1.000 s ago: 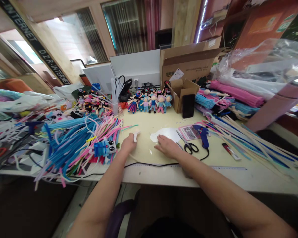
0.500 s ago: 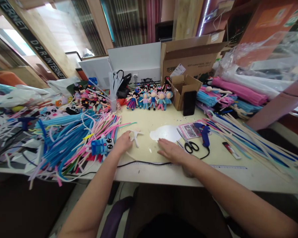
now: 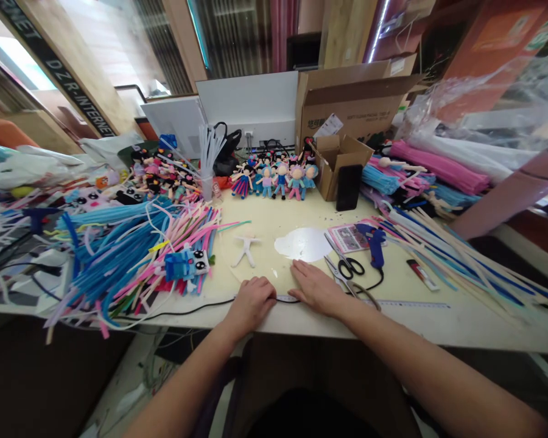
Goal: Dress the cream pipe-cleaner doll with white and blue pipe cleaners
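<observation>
While the left hand (image 3: 256, 299) rests near the front edge of the cream-and-white worktop (image 3: 265, 214), its fingers are curled, and whether they close on anything I cannot tell. The right hand (image 3: 314, 287) lies palm down near it, fingers stretched out, gripping nothing visible. Beyond the left hand, apart from both, a small white figure with spread limbs (image 3: 245, 250) lies flat. A shiny white rounded sheet (image 3: 304, 244) sits just beyond the right fingertips; rightward lie black-handled metal scissors (image 3: 351, 266) and a blue glue gun (image 3: 375, 243).
</observation>
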Demonstrator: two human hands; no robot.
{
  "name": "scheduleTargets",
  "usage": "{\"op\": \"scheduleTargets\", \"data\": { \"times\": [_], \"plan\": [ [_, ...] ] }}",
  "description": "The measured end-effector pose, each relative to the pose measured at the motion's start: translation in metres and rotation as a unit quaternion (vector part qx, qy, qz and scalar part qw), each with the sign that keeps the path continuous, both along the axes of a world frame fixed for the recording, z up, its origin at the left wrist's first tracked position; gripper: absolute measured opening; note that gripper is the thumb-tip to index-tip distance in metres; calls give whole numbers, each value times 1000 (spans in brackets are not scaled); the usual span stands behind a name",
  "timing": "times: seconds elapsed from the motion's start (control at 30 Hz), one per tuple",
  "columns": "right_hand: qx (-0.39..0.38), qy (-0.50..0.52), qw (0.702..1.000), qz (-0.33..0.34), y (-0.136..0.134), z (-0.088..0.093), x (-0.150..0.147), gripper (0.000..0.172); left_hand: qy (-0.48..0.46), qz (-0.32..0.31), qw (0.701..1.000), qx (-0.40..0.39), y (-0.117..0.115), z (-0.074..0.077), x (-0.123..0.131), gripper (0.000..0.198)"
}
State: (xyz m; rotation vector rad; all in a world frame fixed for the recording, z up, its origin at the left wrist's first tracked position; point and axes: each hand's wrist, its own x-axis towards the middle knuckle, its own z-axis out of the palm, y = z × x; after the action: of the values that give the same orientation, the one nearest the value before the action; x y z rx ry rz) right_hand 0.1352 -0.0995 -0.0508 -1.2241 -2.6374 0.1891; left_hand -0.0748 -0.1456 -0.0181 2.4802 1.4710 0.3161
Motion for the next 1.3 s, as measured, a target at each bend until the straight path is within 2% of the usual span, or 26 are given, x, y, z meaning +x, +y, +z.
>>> {"op": "scheduleTargets", "data": {
  "times": [0.07,0.1,0.2,0.27,0.33,0.47,0.53,0.57,0.63,0.7,0.77,0.87,0.97,1.03,1.1,1.17,1.3],
  "plan": [
    [0,8,1000,11,13,5,4,57,-8,-9,1000,5,-4,-1,2,6],
    [1,5,1000,-7,25,7,7,56,-16,-12,1000,5,-7,-1,2,8],
    [3,-35,991,-130,62,15,16,58,-52,-1,999,4,-14,-5,4,10],
    [3,-45,987,-152,72,15,16,59,-79,12,997,7,-16,-9,4,10],
    [6,-51,990,-134,61,12,11,62,-104,16,994,11,-16,-14,3,9],
    [22,-38,999,-24,22,2,-2,66,-145,-3,989,19,-14,-20,2,11],
    [18,-16,999,25,19,2,-4,61,-151,-16,988,21,-14,-21,1,14],
    [18,-6,999,28,25,4,-3,58,-151,-19,988,23,-14,-22,1,16],
    [28,2,999,-21,46,10,0,53,-150,-23,988,28,-15,-22,0,19],
    [25,-21,996,-85,69,14,3,53,-150,-23,988,31,-15,-23,0,22],
    [14,-40,993,-107,78,14,2,55,-152,-21,988,32,-16,-24,0,24],
    [16,-45,995,-83,57,5,-2,60,-159,-15,987,32,-16,-25,0,24],
    [15,-21,1000,-11,19,-1,-4,61,-172,-11,985,31,-15,-26,0,24],
    [8,8,999,41,4,1,-3,58,-183,-9,983,29,-15,-26,0,24],
    [3,32,998,62,5,7,-3,55,-192,-7,981,23,-15,-24,0,23],
    [5,41,998,45,16,12,-6,53,-201,-5,980,16,-16,-22,-1,21],
    [-8,3,999,33,27,12,-17,53,-206,-7,978,9,-17,-18,-1,17]
  ]
}}
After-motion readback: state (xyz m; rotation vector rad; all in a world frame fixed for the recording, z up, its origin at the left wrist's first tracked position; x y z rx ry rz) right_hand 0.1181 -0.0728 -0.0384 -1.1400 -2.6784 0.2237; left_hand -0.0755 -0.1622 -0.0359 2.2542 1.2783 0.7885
